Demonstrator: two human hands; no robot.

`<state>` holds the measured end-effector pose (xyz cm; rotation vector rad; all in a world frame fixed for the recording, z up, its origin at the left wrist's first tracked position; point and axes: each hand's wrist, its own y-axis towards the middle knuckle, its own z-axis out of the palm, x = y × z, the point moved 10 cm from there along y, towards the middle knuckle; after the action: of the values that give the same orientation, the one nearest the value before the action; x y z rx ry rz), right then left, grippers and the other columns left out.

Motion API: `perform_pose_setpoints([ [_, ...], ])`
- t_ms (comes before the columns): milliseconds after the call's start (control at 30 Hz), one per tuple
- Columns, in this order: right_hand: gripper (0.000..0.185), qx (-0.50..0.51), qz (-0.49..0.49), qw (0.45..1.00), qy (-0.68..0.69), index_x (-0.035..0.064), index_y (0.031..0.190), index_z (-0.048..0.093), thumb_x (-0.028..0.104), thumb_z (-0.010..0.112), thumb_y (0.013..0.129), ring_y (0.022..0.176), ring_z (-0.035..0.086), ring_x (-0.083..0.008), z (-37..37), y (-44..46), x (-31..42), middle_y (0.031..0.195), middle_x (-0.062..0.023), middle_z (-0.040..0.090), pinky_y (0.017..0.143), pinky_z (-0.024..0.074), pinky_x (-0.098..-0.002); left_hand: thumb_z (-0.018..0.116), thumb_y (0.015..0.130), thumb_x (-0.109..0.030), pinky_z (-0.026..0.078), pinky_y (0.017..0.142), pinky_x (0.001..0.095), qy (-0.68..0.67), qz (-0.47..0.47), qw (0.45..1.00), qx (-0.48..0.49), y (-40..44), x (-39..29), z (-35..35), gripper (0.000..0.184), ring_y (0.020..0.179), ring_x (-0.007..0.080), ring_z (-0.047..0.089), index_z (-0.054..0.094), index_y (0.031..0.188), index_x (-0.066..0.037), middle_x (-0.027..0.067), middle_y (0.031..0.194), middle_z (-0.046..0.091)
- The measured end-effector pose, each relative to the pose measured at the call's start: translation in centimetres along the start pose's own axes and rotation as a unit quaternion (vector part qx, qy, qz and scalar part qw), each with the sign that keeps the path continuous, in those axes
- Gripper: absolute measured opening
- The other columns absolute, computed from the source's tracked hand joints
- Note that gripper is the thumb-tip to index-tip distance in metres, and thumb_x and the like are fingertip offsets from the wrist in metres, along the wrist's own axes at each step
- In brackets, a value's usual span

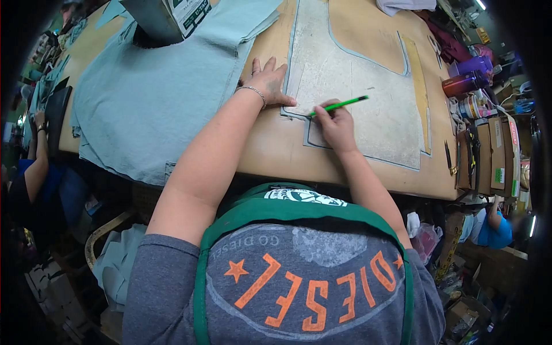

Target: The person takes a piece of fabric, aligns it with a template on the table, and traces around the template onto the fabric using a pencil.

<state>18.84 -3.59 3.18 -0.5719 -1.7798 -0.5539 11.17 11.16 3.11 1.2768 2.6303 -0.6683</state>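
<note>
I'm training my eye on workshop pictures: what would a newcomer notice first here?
Probably the bold orange lettering on the grey shirt, lower middle. Next, the bright green pencil in the right hand, over the pale sheet, just right of centre. Large light-blue fabric pieces cover much of the table's left side.

Dark grey short-sleeved T-shirt (299, 270), orange DIESEL lettering (313, 314), orange stars (236, 271); green apron (282, 213), white print (305, 197); thin silver-coloured chain bracelet (257, 92).
</note>
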Motion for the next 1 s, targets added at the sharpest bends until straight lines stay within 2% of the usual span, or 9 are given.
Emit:
perform_pose_setpoints([
  [67,0.012,-0.009,-0.021,1.0,-0.007,0.0013,0.08,0.053,0.012,0.057,0.081,0.058,0.052,-0.0086,-1.2,-0.3,0.5,0.066,-0.0042,0.057,0.054,0.0414,-0.0222,0.072,0.052,-0.053,0.02,0.086,0.0705,-0.004,-0.003,1.0,-0.001,0.0,0.0,0.1,0.102,0.128,0.042,0.001,0.022,0.134,-0.018,0.0095,0.142,0.009],
  [167,0.013,-0.02,-0.055,0.985,-0.16,0.0009,0.079,0.052,0.013,0.058,0.079,0.057,0.056,-0.0166,-0.5,-0.1,2.9,0.063,-0.0104,0.057,0.054,0.0439,-0.0274,0.072,0.052,-0.054,0.02,0.086,0.0704,-0.003,-0.001,1.0,-0.006,0.2,0.0,0.2,0.102,0.128,0.042,0.001,0.022,0.134,-0.018,0.0094,0.142,0.009],
  [400,0.014,0.072,-0.03,0.983,-0.165,0.0016,0.079,0.052,0.014,0.058,0.079,0.054,0.055,-0.023,0.6,-2.7,3.3,0.061,-0.0133,0.054,0.055,0.0438,-0.0321,0.071,0.053,-0.054,0.019,0.09,0.0671,0.009,0.005,1.0,-0.009,0.4,-0.1,-0.1,0.101,0.127,0.0446,0.003,0.023,0.134,-0.017,0.012,0.141,0.012],
  [533,0.016,-0.006,-0.043,0.99,-0.136,0.0014,0.079,0.052,0.016,0.058,0.079,0.057,0.055,-0.0242,-0.4,0.5,3.4,0.062,-0.0141,0.055,0.057,0.0439,-0.0318,0.071,0.054,-0.054,0.018,0.098,0.0578,0.002,0.016,1.0,-0.014,-0.2,-0.4,-0.2,0.1,0.125,0.0475,0.005,0.025,0.133,-0.013,0.0161,0.14,0.014],
  [633,0.015,0.06,-0.018,0.987,-0.148,0.002,0.08,0.052,0.016,0.057,0.079,0.059,0.055,-0.0231,0.4,-1.7,3.1,0.066,-0.0147,0.055,0.058,0.0436,-0.0321,0.071,0.056,-0.051,0.018,0.092,0.066,0.008,0.039,0.999,-0.031,1.5,0.2,1.0,0.097,0.127,0.0451,0.0,0.024,0.132,-0.014,0.0139,0.141,0.011],
  [700,0.014,0.112,-0.013,0.98,-0.166,0.0021,0.081,0.052,0.015,0.057,0.08,0.06,0.055,-0.0227,0.9,-3.5,3.3,0.067,-0.0148,0.055,0.059,0.0435,-0.0324,0.071,0.056,-0.051,0.018,0.093,0.0649,0.02,0.037,0.999,-0.028,1.5,0.0,0.7,0.096,0.126,0.0453,0.001,0.025,0.132,-0.013,0.0143,0.141,0.011],
  [833,0.015,0.071,-0.014,0.989,-0.132,0.0018,0.081,0.052,0.016,0.058,0.08,0.058,0.054,-0.0226,0.5,-1.3,4.3,0.064,-0.0135,0.054,0.056,0.0431,-0.0327,0.071,0.057,-0.051,0.018,0.093,0.0649,0.012,0.034,0.999,-0.027,1.1,0.0,0.8,0.096,0.126,0.0453,0.001,0.025,0.132,-0.013,0.0145,0.14,0.012],
  [933,0.016,0.025,-0.068,0.985,-0.157,0.001,0.08,0.052,0.016,0.057,0.081,0.053,0.049,-0.0136,0.0,-0.3,3.4,0.059,-0.008,0.053,0.051,0.0406,-0.0268,0.071,0.057,-0.051,0.02,0.093,0.0644,0.019,0.027,0.999,-0.024,0.9,0.0,0.7,0.095,0.126,0.0451,0.001,0.026,0.132,-0.014,0.0135,0.14,0.013],
  [1000,0.014,0.091,-0.027,0.988,-0.125,0.001,0.082,0.051,0.014,0.056,0.082,0.056,0.051,-0.0112,0.9,-3.0,2.7,0.062,-0.0064,0.055,0.051,0.0414,-0.0246,0.072,0.055,-0.05,0.018,0.1,0.0523,0.023,0.029,0.999,-0.024,0.6,-0.3,0.3,0.098,0.124,0.0482,0.006,0.026,0.132,-0.012,0.0169,0.139,0.016],
])
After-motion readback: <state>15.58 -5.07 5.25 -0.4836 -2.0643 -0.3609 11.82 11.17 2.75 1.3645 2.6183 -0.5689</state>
